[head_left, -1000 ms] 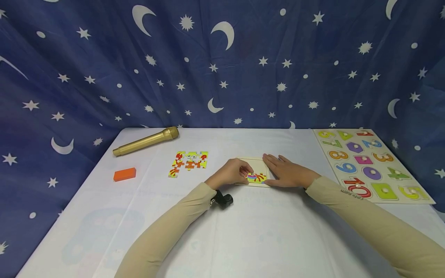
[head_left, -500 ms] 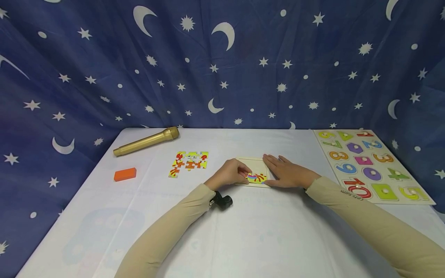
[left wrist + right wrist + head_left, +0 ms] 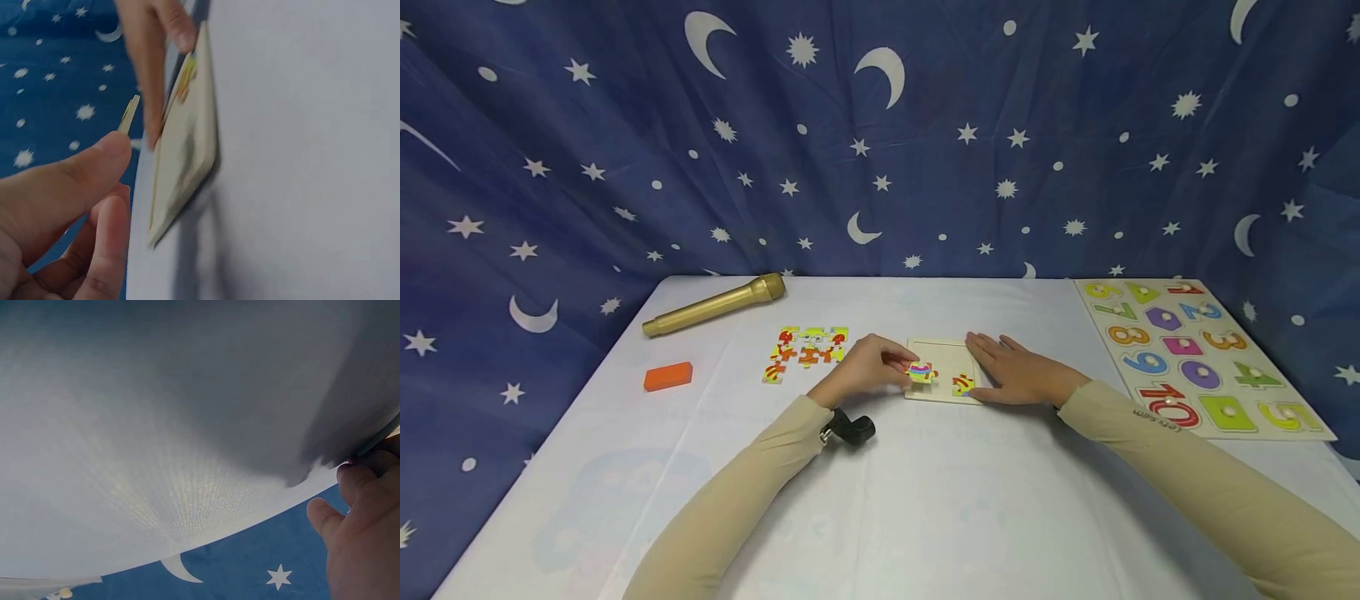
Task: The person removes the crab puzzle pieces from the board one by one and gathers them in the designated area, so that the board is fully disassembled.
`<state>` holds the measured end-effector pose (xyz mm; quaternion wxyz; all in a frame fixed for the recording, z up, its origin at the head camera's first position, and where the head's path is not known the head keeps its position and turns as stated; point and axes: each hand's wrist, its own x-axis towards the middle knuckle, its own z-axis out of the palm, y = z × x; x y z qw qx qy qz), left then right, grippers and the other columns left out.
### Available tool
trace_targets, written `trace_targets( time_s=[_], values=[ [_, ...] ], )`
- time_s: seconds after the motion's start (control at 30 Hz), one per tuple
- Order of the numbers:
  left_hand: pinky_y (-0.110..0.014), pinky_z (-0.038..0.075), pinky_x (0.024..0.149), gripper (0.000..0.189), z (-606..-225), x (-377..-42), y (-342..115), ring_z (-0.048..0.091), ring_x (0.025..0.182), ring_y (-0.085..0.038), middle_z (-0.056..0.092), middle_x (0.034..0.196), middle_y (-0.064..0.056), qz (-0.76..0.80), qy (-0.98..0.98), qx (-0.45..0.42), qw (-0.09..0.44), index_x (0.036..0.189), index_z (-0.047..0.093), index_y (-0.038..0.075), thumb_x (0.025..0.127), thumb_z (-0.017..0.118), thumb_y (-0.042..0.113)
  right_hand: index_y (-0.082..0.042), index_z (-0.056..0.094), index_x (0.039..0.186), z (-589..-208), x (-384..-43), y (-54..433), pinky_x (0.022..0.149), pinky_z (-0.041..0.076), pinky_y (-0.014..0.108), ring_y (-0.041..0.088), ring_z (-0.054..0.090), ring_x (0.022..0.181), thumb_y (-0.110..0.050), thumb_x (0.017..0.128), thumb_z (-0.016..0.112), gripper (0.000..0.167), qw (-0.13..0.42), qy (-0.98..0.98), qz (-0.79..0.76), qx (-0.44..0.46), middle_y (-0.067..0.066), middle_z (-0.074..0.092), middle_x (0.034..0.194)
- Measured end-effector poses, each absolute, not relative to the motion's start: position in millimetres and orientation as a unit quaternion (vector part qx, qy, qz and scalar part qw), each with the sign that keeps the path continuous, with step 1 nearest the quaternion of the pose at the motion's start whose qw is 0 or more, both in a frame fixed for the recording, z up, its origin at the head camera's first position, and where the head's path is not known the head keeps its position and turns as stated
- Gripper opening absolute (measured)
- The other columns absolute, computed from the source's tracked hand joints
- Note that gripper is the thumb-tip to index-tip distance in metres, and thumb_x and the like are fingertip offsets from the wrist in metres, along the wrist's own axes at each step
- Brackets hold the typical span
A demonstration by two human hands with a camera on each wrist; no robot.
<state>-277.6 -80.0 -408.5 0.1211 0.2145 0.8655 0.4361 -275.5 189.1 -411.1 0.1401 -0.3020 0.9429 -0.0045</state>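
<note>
My left hand (image 3: pixel 871 367) pinches a jigsaw piece (image 3: pixel 921 372) with a rainbow-striped pattern, held above the left side of a pale wooden puzzle tray (image 3: pixel 942 353). In the left wrist view the thumb and fingers of that hand (image 3: pixel 69 194) grip the piece (image 3: pixel 129 115) edge-on, apart from the tray (image 3: pixel 178 156). A yellow and red jigsaw piece (image 3: pixel 962 386) lies in the tray's lower right corner. Fingers extended, my right hand (image 3: pixel 1018 372) rests on the tray's right edge. The right wrist view shows only part of this hand (image 3: pixel 369 519).
Several jigsaw pieces (image 3: pixel 808 355) lie grouped left of the tray. Farther left are an orange block (image 3: pixel 668 377) and a gold toy microphone (image 3: pixel 718 307). A number and shape board (image 3: pixel 1195 358) lies at the right. A starry blue curtain (image 3: pixel 880 167) stands behind the table.
My left hand has lifted the rainbow piece out from beside the yellow and red one and shifted left with it. The right hand stays on the tray.
</note>
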Motion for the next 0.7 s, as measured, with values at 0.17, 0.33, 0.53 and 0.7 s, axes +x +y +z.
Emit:
trace_targets(
  time_s=[0.17,0.33,0.53,0.7],
  values=[
    [-0.021,0.05,0.069,0.033,-402,-278,-114,0.063,0.076,-0.008,0.072,0.091,-0.005,0.441,0.869,0.199,0.097,0.105,0.073,0.008,0.073,0.079,0.008,-0.001,0.01,0.15,-411,-276,189,0.117,0.012,0.052,0.03,0.014,0.146,-0.061,0.09,0.043,0.091,0.141,0.943,-0.003,-0.3,0.015,0.012,0.158],
    [-0.02,0.049,0.067,0.034,-400,-279,-156,0.062,0.075,-0.007,0.071,0.089,-0.006,0.442,0.874,0.19,0.068,0.106,0.071,0.005,0.073,0.078,0.007,-0.001,0.01,0.15,-412,-276,190,0.117,0.013,0.051,0.029,0.013,0.146,-0.06,0.09,0.044,0.09,0.14,0.942,-0.007,-0.305,0.015,0.012,0.158],
    [-0.022,0.049,0.07,0.039,-393,-275,-198,0.062,0.08,-0.011,0.07,0.095,-0.013,0.416,0.896,0.136,0.069,0.112,0.068,0.001,0.075,0.078,0.009,0.0,0.011,0.15,-412,-276,190,0.117,0.014,0.051,0.03,0.014,0.146,-0.06,0.091,0.043,0.089,0.135,0.941,-0.006,-0.309,0.015,0.012,0.158],
    [-0.021,0.047,0.067,0.038,-395,-272,-222,0.059,0.078,-0.011,0.069,0.093,-0.012,0.392,0.91,0.115,0.075,0.111,0.068,0.001,0.075,0.078,0.01,0.0,0.012,0.15,-411,-275,190,0.117,0.014,0.052,0.031,0.014,0.146,-0.058,0.091,0.044,0.089,0.137,0.942,-0.012,-0.307,0.015,0.012,0.158]
  ],
)
